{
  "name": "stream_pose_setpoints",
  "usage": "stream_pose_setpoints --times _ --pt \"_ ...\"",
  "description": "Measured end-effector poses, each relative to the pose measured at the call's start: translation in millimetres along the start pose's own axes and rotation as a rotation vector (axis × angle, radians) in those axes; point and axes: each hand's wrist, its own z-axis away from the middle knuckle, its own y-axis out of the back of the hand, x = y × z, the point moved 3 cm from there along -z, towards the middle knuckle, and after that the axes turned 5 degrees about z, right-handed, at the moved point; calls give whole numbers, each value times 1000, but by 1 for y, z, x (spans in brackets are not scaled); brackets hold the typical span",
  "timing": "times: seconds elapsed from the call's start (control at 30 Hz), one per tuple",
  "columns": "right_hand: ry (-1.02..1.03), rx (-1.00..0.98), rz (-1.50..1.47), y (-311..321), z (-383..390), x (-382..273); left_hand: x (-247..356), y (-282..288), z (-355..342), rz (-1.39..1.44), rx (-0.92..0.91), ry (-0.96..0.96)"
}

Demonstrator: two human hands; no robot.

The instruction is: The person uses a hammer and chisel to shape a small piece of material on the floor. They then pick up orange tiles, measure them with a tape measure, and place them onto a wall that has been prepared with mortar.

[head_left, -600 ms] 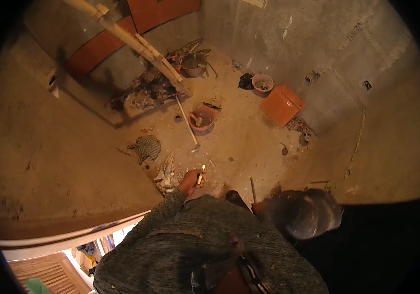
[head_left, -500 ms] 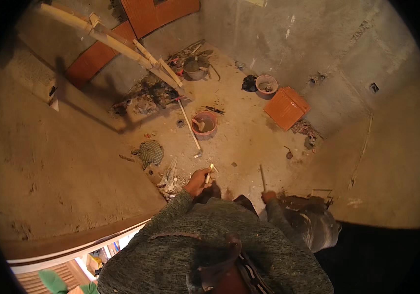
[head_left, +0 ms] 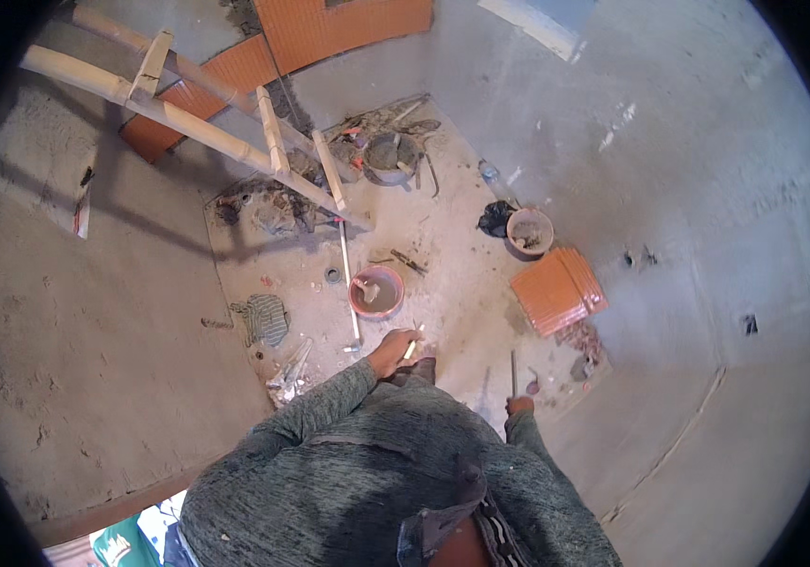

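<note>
My left hand [head_left: 392, 353] is closed around a short pale stick-like piece [head_left: 410, 350], too small to name exactly. It is just in front of my body, nearest to a reddish bucket [head_left: 399, 304] with grey contents and a pale lump inside. In my right hand [head_left: 520, 405] is a thin, straight grey bar [head_left: 513, 374] that points away from me; the grip end is hidden by my fingers. A long pale-handled hammer [head_left: 348, 274] lies on the floor left of the bucket.
A bamboo ladder [head_left: 202, 128] leans across the upper left. Orange ribbed tiles [head_left: 558, 291] are stacked at right, beside another bucket [head_left: 529, 232] and a black bag [head_left: 496, 219]. A mortar bucket [head_left: 392, 159] stands farther back. A striped cloth [head_left: 265, 319] and rubble lie left; concrete walls surround the floor.
The view has shifted and grown brighter and less yellow. My left hand is closer to the reddish bucket. Both hands keep hold of their things; the bar still points forward.
</note>
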Motion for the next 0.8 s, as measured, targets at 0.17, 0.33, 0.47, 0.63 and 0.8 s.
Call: stream_pose_setpoints --times 0.17,0.33,0.47,0.63,0.8 --pt "-48 103 37 52 -97 61 79 -59 -104 5 -178 -60" --pt "127 111 89 135 -142 -18 154 -56 -145 61 30 -103" --pt "201 63 138 241 -203 -100 183 -43 -180 205 127 -139" --pt "231 270 211 370 -406 -93 237 -76 -287 348 128 -145" --pt "447 129 493 426 -444 -302 262 -40 -242 402 583 -222"
